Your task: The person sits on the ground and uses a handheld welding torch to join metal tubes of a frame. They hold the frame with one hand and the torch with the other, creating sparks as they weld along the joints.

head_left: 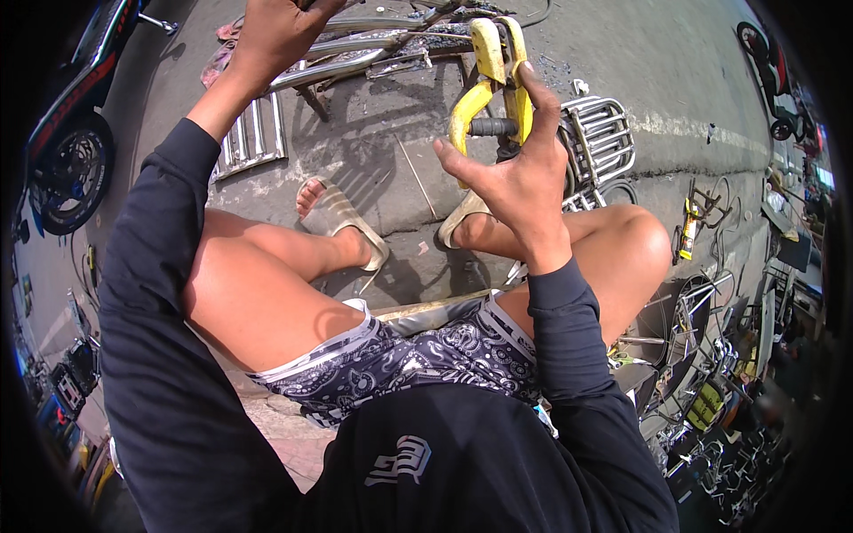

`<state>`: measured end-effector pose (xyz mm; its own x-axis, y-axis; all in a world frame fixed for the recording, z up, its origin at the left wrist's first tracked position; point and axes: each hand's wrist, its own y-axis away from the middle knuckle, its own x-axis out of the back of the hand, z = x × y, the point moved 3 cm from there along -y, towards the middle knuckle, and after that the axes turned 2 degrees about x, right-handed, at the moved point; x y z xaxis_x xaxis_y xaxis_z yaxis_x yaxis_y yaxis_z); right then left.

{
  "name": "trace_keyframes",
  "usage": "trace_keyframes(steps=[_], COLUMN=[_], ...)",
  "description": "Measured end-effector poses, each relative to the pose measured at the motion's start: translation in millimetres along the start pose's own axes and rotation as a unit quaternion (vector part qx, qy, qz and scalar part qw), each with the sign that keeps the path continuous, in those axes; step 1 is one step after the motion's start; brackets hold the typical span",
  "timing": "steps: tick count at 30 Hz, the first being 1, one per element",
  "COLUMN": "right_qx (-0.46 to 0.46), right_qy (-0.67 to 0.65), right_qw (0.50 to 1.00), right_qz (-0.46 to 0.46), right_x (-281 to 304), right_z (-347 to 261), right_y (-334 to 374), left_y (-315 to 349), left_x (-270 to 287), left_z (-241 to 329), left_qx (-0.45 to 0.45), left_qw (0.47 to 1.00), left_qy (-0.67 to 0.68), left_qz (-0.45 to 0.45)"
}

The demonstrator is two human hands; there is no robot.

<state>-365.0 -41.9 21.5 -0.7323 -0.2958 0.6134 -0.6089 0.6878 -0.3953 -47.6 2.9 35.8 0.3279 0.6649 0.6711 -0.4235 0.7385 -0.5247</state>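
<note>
My left hand (283,37) is raised at the top edge, over bent silver metal tubes (355,43). Its fingertips are cut off by the picture's edge, so its grip cannot be read. In front of me on the right, my right hand (520,173) has its thumb and forefinger spread wide. The forefinger overlaps a yellow curved metal piece (466,111) with a dark cylindrical crosspiece; whether they touch is unclear. My other right fingers are mostly hidden. Below the hands, my feet in pale slide sandals (342,222) rest on the pavement.
A barred silver rack (600,138) lies beyond my right knee, and another slatted metal piece (253,138) lies at left. A motorcycle (71,169) stands at far left. Metal parts and tools (711,382) crowd the right side. A thin rod (415,173) lies between my feet.
</note>
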Motion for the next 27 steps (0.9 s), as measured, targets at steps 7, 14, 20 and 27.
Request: trace_keyframes(steps=[7, 14, 20, 27], right_qx=[0.018, 0.01, -0.155, 0.006], right_qy=[0.005, 0.006, -0.051, 0.084], right_qw=[1.0, 1.0, 0.987, 0.987], right_qz=[0.011, -0.002, 0.011, -0.136], right_x=[-4, -5, 4, -30], right_z=[3, 2, 7, -14], right_y=[0, 0, -1, 34], left_y=[1, 2, 0, 0], left_x=[0, -1, 0, 0], left_z=[1, -3, -1, -1], left_qx=[0.011, 0.037, 0.023, 0.053], left_qw=[1.0, 0.999, 0.999, 0.998], left_qy=[-0.014, -0.01, 0.01, 0.012], left_qz=[-0.002, -0.03, -0.021, -0.044])
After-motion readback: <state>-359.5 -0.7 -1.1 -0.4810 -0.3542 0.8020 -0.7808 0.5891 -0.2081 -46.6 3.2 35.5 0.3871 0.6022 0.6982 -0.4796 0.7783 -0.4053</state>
